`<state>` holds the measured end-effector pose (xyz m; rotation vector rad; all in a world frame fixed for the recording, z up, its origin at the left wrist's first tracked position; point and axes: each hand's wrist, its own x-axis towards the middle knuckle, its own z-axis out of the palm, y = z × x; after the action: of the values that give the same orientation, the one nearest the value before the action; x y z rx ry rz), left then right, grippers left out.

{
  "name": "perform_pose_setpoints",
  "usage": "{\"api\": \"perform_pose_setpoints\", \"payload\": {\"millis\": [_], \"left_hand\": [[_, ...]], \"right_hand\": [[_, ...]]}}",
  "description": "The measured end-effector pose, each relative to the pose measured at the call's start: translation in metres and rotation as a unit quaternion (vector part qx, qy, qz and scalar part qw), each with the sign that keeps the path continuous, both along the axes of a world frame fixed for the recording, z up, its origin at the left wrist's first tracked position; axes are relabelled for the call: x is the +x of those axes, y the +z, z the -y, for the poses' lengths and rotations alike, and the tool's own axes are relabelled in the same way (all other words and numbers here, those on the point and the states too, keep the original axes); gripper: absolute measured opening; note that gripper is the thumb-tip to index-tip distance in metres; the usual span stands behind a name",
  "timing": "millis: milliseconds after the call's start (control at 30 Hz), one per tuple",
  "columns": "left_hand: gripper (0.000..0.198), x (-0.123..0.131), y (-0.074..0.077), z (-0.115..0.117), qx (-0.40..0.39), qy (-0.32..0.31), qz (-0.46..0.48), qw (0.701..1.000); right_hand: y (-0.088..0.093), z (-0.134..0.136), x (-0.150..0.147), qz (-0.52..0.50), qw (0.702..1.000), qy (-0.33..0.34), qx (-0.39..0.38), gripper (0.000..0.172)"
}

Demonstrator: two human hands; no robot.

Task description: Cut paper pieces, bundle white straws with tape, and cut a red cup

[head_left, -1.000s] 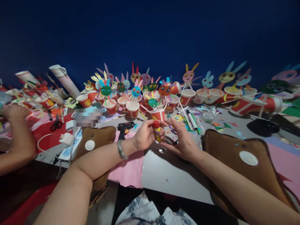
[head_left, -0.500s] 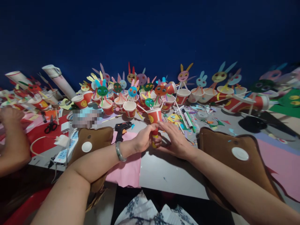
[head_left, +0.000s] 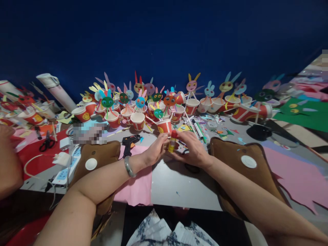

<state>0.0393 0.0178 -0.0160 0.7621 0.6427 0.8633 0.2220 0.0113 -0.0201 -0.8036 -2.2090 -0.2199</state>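
Observation:
A glue stick (head_left: 172, 142) with a yellow body and a red cap stands upright between my two hands, over the grey table (head_left: 176, 186). My left hand (head_left: 155, 152), a bangle on its wrist, pinches the stick from the left. My right hand (head_left: 192, 150) lies back-up on the other side. Its fingers are curled together against the lower part of the stick. What is under that palm is hidden. A red paper cup (head_left: 164, 125) stands just behind the stick.
Several red paper cups with paper bunny faces (head_left: 139, 102) on sticks crowd the far side. A hot glue gun (head_left: 130, 140), scissors (head_left: 46, 145), a power strip (head_left: 63, 169), markers (head_left: 198, 130), two brown cushions (head_left: 246, 160), pink paper (head_left: 137, 186). Another person's arm (head_left: 7, 164) is at the left.
My hands came together around the glue stick and sank toward the table. The right hand, open a second ago, has curled against the stick. The view has swung slightly right.

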Motion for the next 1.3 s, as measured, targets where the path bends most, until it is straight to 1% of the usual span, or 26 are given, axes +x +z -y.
{"api": "perform_pose_setpoints", "payload": {"millis": [67, 100, 133, 200, 267, 333, 367, 433, 500, 633, 700, 733, 767, 867, 900, 933, 1000, 1067, 1167, 1300], "left_hand": [[0.026, -0.001, -0.001, -0.002, 0.013, 0.002, -0.047, 0.999], [0.026, -0.002, -0.003, -0.002, 0.031, -0.002, -0.079, 0.996], [0.023, -0.002, -0.004, -0.003, 0.056, -0.009, -0.113, 0.992], [0.017, -0.004, -0.005, -0.002, 0.118, -0.037, -0.169, 0.978], [0.012, -0.006, -0.006, -0.002, 0.175, -0.069, -0.208, 0.960], [0.008, -0.006, -0.007, -0.001, 0.213, -0.092, -0.233, 0.944], [0.007, -0.007, -0.007, 0.000, 0.224, -0.100, -0.241, 0.939], [0.005, -0.007, -0.008, 0.000, 0.237, -0.110, -0.249, 0.932], [0.006, -0.007, -0.010, -0.001, 0.253, -0.117, -0.256, 0.926], [0.009, -0.011, -0.012, 0.000, 0.294, -0.125, -0.281, 0.905], [0.007, -0.013, -0.010, 0.001, 0.317, -0.123, -0.299, 0.892], [0.006, -0.014, -0.009, 0.002, 0.342, -0.122, -0.317, 0.876], [0.005, -0.016, -0.007, 0.003, 0.373, -0.122, -0.340, 0.854], [0.011, -0.018, -0.001, 0.007, 0.486, -0.139, -0.433, 0.746], [0.012, -0.019, 0.000, 0.008, 0.508, -0.147, -0.457, 0.715], [0.012, -0.019, 0.001, 0.009, 0.519, -0.155, -0.473, 0.695], [0.014, -0.019, 0.001, 0.010, 0.534, -0.166, -0.495, 0.665], [0.017, -0.019, -0.001, 0.011, 0.546, -0.175, -0.506, 0.644], [0.020, -0.018, -0.002, 0.011, 0.557, -0.188, -0.512, 0.626], [0.019, -0.016, -0.002, 0.012, 0.569, -0.201, -0.522, 0.604]], "right_hand": [[0.006, -0.005, 0.009, -0.072, 0.995, -0.075, -0.015, 0.084], [0.008, -0.009, 0.014, -0.115, 0.986, -0.116, -0.028, 0.084], [0.011, -0.013, 0.019, -0.150, 0.975, -0.153, -0.052, 0.084], [0.013, -0.023, 0.027, -0.179, 0.956, -0.194, -0.126, 0.083], [0.012, -0.033, 0.032, -0.140, 0.942, -0.199, -0.229, 0.083], [0.008, -0.041, 0.033, -0.097, 0.923, -0.184, -0.323, 0.084], [0.006, -0.045, 0.033, -0.085, 0.915, -0.175, -0.353, 0.084], [0.004, -0.049, 0.033, -0.077, 0.909, -0.175, -0.371, 0.083], [0.008, -0.050, 0.035, -0.069, 0.909, -0.188, -0.364, 0.074], [0.026, -0.045, 0.048, -0.010, 0.905, -0.216, -0.366, 0.039], [0.034, -0.039, 0.056, 0.041, 0.896, -0.224, -0.382, 0.027], [0.037, -0.035, 0.059, 0.067, 0.890, -0.225, -0.392, 0.024], [0.038, -0.031, 0.061, 0.092, 0.883, -0.226, -0.401, 0.023], [0.033, -0.020, 0.063, 0.156, 0.860, -0.233, -0.426, 0.017], [0.030, -0.017, 0.062, 0.171, 0.854, -0.237, -0.430, 0.016], [0.027, -0.015, 0.061, 0.182, 0.850, -0.242, -0.432, 0.016], [0.021, -0.012, 0.058, 0.196, 0.844, -0.252, -0.431, 0.017], [0.017, -0.011, 0.055, 0.208, 0.839, -0.258, -0.432, 0.015], [0.015, -0.009, 0.051, 0.222, 0.832, -0.265, -0.433, 0.012], [0.015, -0.004, 0.048, 0.235, 0.836, -0.256, -0.424, 0.015]]}}
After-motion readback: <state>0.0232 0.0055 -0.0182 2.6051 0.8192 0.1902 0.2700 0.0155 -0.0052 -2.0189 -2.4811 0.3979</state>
